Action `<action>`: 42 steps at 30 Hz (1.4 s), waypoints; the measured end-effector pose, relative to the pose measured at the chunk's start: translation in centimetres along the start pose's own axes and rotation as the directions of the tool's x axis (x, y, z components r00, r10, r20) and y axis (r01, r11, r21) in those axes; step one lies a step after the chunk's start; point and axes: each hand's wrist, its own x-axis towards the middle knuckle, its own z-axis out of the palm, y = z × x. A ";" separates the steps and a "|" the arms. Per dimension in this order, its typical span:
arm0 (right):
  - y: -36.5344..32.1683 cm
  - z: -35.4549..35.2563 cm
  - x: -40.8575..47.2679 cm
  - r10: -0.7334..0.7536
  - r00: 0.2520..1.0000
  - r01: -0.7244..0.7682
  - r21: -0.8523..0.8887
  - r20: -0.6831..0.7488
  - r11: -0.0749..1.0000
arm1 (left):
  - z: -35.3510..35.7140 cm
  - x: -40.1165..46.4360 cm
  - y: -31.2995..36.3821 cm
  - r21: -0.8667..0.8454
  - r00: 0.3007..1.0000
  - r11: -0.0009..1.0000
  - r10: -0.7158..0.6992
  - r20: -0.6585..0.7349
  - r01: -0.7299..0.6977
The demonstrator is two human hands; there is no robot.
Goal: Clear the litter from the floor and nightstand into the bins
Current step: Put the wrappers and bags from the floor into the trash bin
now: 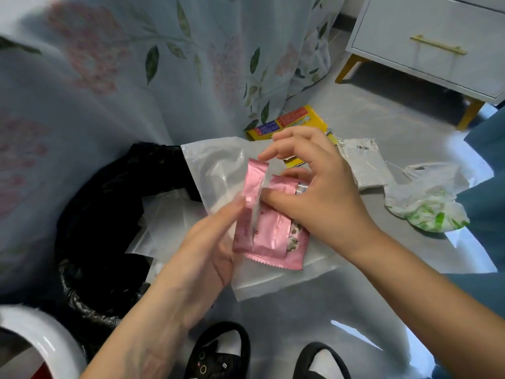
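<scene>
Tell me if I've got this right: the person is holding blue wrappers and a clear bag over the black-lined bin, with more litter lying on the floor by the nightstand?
Not quite: the wrappers are pink, not blue, as the head view shows. The rest holds: both hands, left and right, hold them with a clear bag over the black-lined bin, and litter such as a yellow box lies on the floor near the nightstand.

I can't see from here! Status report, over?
Left hand and right hand both grip pink wrappers and clear plastic bag. Black-lined bin just below-left. Yellow packet, white bag remain on floor.
</scene>
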 end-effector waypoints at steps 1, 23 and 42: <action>0.1 0.1 0.0 0.003 1.000 -0.003 0.007 0.010 1.000 | 0.0 0.0 -0.2 0.056 1.000 0.998 0.012 -0.020 -0.010; 0.7 -1.0 -1.8 0.294 0.737 -0.626 0.451 0.609 0.636 | -0.8 -0.2 -0.2 0.272 0.930 0.923 0.326 -0.170 -0.274; -0.6 -0.9 -0.7 0.241 0.796 -0.434 0.247 0.555 0.866 | -1.3 -0.9 1.0 0.938 0.911 0.295 0.410 0.048 -0.183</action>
